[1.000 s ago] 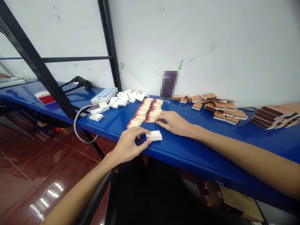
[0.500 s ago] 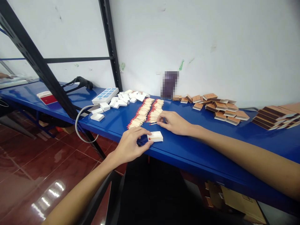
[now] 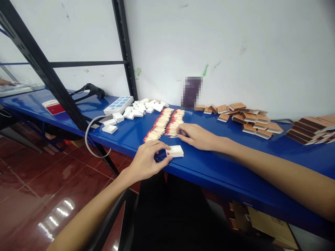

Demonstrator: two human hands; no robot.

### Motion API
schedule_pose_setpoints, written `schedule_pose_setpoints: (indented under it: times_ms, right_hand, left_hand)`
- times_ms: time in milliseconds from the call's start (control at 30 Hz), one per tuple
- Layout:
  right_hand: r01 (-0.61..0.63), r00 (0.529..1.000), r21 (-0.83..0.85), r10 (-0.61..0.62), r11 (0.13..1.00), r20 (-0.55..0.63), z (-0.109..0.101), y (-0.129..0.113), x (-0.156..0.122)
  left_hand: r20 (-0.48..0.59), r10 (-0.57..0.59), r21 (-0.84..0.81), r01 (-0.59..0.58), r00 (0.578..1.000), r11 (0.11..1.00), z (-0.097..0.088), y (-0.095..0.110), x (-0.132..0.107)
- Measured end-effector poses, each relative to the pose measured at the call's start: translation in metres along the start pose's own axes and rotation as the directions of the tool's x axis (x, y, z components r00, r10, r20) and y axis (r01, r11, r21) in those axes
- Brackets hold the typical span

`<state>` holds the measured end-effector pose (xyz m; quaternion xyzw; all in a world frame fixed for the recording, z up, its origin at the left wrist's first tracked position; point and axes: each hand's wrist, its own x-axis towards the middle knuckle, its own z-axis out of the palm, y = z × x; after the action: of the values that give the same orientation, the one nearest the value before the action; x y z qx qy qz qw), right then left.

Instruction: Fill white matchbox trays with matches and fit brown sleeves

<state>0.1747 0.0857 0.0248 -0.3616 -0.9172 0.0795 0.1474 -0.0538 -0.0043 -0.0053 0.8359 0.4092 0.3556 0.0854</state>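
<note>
My left hand [image 3: 150, 156] grips the left end of a small white matchbox tray [image 3: 179, 150] between thumb and fingers. A few red-tipped matches [image 3: 172, 153] lie inside the tray along its near side. Beyond it, my right hand [image 3: 195, 136] is closed in a pinch on a match [image 3: 173, 136], whose red head points left. That match is at the near end of a row of matches [image 3: 175, 122]. A second, longer row of matches [image 3: 160, 126] lies to its left, red heads facing left.
White empty trays [image 3: 138, 108] are heaped at the back left beside a white and blue power strip [image 3: 119, 105]. Brown matchbox sleeves [image 3: 251, 118] are piled at the right, with a stacked block of sleeves [image 3: 309, 130] farther right. A black metal post [image 3: 52, 75] rises at the left.
The view has shifted slightly. Both hands keep nearly the same pose; the pinched match appears a little farther out from the near end of the row.
</note>
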Motion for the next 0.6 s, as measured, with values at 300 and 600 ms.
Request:
schedule_pose_setpoints:
  times_ms: [300, 600]
  right_hand:
    - [0.018, 0.995, 0.034, -0.021, 0.999, 0.093, -0.007, 0.004, -0.001]
    - [-0.012, 0.977, 0.003, 0.011, 1.0, 0.215, -0.017, 0.001, -0.003]
  left_hand:
    - [-0.043, 0.007, -0.035, -0.008, 0.999, 0.999, 0.0, 0.0, -0.001]
    - [-0.08, 0.008, -0.105, -0.016, 0.997, 0.994, 0.001, 0.003, -0.001]
